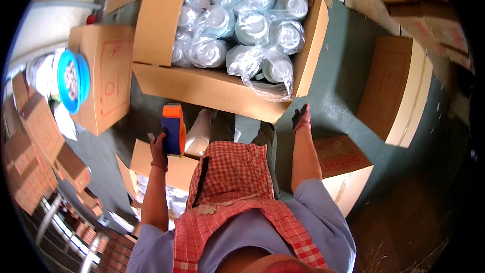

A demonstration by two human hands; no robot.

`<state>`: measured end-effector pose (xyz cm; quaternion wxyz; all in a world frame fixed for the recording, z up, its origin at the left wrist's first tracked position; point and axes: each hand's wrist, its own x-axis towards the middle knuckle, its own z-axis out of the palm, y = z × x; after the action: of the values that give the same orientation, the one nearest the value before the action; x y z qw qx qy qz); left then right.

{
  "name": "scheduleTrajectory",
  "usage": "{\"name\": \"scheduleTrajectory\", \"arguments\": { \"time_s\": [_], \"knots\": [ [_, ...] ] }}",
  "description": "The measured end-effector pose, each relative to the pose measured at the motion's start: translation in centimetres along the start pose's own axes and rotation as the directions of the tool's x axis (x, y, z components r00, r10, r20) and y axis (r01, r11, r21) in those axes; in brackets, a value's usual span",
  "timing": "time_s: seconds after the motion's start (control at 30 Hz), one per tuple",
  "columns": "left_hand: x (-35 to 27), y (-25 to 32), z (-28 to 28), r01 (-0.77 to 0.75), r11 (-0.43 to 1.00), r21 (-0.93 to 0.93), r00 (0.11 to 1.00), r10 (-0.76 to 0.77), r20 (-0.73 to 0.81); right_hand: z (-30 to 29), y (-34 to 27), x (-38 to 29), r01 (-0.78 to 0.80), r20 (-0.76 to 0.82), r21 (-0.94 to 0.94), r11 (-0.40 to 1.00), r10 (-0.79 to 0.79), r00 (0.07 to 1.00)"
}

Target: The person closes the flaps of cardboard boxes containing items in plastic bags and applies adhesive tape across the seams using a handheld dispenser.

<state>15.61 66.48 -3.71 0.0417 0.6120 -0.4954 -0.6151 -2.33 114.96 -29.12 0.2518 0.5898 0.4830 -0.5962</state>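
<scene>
My left hand (pixel 158 151), in a dark glove, grips a small orange and dark blue box (pixel 172 131) near the front of a large open carton. My right hand (pixel 302 117), also gloved, is empty with fingers apart, just off the near right corner of that open carton (pixel 212 90). Rows of pale vessels in clear plastic bags (pixel 252 28) fill it, mostly with round bases up. At the near right, a bagged mug (pixel 273 72) shows a handle, and its loose plastic hangs over the carton's front wall.
A closed carton (pixel 102 79) stands left, with a blue basin (pixel 84 83) of small pieces beside it. Another open carton (pixel 182 170) is by my left forearm. Closed cartons stand at right (pixel 394 91) and by my right forearm (pixel 341 170). Stacked cartons (pixel 428 26) line the back right.
</scene>
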Motion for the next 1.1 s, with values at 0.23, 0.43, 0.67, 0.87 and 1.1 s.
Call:
{"name": "scheduleTrajectory", "arguments": {
  "time_s": [0.23, 0.43, 0.67, 0.87, 1.1],
  "knots": [
    [0.4, 0.5, 1.1, -0.065, 0.97, 0.235, 0.986, 0.026, 0.166, 6.7, -3.1, -0.7, 0.572, 0.114, 0.064, 0.818, -0.576, 0.81],
    [-1.1, 6.1, 5.4, -0.676, 0.737, 0.008, 0.625, 0.568, 0.536, 7.4, 0.3, -10.0, 0.422, 0.117, 0.576, 0.7, -0.582, 0.805],
    [-0.9, 6.7, 27.9, -0.522, 0.853, -0.004, 0.581, 0.358, 0.731, 13.7, -2.1, -13.5, 0.618, 0.165, -0.103, 0.779, -0.599, 0.783],
    [2.4, 2.2, 36.6, -0.772, 0.377, 0.512, 0.607, 0.2, 0.769, 5.4, 0.5, -4.2, 0.512, -0.07, 0.157, 0.845, -0.507, 0.859],
    [4.5, 4.0, 36.7, -0.488, 0.684, 0.543, 0.807, 0.117, 0.578, -0.5, 4.9, -4.4, 0.006, 0.38, -0.088, 0.996, 0.029, 0.925]
  ]
}}
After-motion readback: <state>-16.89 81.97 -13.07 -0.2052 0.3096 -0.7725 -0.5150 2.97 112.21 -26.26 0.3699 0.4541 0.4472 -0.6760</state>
